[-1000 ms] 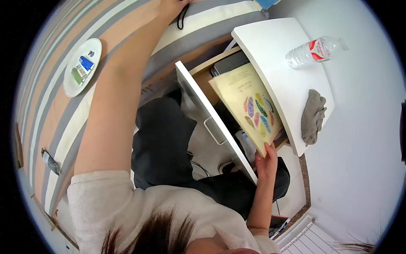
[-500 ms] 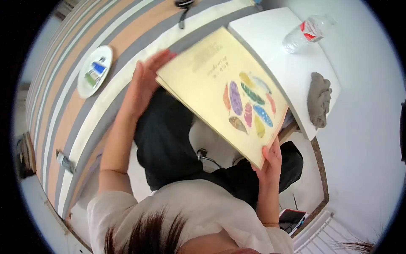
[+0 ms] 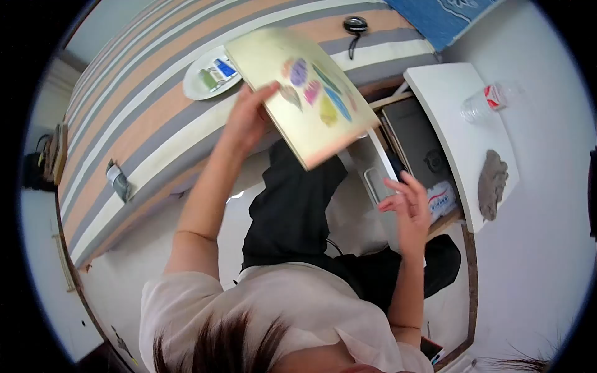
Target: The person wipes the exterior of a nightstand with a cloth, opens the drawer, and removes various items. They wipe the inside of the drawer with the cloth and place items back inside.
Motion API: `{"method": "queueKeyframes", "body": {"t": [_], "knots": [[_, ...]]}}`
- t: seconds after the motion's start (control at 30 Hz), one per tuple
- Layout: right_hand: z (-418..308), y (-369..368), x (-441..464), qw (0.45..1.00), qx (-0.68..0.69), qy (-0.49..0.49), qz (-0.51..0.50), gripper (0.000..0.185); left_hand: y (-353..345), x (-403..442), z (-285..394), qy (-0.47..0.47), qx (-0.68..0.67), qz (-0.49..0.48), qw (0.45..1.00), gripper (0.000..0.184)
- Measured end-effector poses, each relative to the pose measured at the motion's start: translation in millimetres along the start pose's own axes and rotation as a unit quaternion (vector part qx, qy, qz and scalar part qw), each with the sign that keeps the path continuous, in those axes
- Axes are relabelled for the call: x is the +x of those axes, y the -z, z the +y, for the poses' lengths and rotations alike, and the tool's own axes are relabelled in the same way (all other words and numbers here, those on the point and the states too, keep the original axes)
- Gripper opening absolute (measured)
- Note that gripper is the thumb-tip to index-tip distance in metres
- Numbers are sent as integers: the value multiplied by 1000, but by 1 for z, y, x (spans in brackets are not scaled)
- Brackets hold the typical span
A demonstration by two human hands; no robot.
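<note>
A cream picture book [image 3: 314,133] with coloured feathers on its cover is slightly blurred, tilted above my lap and the bed edge. My left hand [image 3: 249,118] grips its left edge, thumb on the cover. Apart from the book, my right hand [image 3: 410,208] holds nothing, its fingers spread and partly bent. It hovers over the front of an open drawer [image 3: 376,165]. Inside lie a dark grey flat item [image 3: 413,133] and a white packet [image 3: 440,199] with red and blue print.
A white tabletop [image 3: 444,105] above the drawer bears a plastic bottle [image 3: 485,104] and a grey-brown cloth [image 3: 492,186]. On the striped bed [image 3: 161,124] are a white plate [image 3: 198,90] with small tubes, a black strapped object [image 3: 355,25] and a grey tube [image 3: 118,180].
The book has moved left and away, over the bed edge, with my left hand now gripping it. My right hand has let go of it. The open drawer has come into view.
</note>
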State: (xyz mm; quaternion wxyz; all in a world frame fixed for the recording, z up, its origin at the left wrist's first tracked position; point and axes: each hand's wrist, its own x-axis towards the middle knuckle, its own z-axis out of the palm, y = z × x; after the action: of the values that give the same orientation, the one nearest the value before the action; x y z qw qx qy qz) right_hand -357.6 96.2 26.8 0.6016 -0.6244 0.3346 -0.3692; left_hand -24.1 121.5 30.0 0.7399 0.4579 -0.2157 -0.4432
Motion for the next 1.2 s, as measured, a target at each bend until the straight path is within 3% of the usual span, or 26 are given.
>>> {"method": "queueKeyframes", "body": {"t": [0.1,0.17,0.3,0.37,0.5,0.57,0.7,0.77,0.8,0.9,1.03,1.13,1.2], "knots": [[7,41,2,994,-36,10,107,31,26,66,11,-36,72,-14,997,39],[17,67,5,984,-65,-39,159,30,44,110,12,-31,77,-55,995,42],[93,137,10,960,-208,-106,152,36,90,171,-20,9,146,-3,989,47],[129,159,12,951,-206,-141,181,40,91,166,-31,20,206,42,977,55],[127,161,32,937,-136,-254,198,55,76,140,-33,-93,341,85,932,71],[132,154,45,929,-118,-251,246,58,108,154,-44,-153,385,48,909,66],[160,175,67,930,-28,-243,272,64,176,177,-46,-238,419,89,872,57],[177,175,66,923,-153,-223,274,64,166,154,-30,-180,441,139,868,53],[183,173,64,913,-215,-212,274,64,156,148,-26,-204,459,112,858,52],[173,155,42,936,-199,-124,263,79,120,114,-24,-263,518,40,813,48],[140,149,8,929,-265,-180,183,68,19,56,-32,-346,553,-58,755,38],[125,153,0,867,-480,-82,105,59,-56,23,-51,-361,562,-225,709,31],[128,160,2,852,-501,-85,128,58,-105,15,-69,-307,547,-333,704,28]]}}
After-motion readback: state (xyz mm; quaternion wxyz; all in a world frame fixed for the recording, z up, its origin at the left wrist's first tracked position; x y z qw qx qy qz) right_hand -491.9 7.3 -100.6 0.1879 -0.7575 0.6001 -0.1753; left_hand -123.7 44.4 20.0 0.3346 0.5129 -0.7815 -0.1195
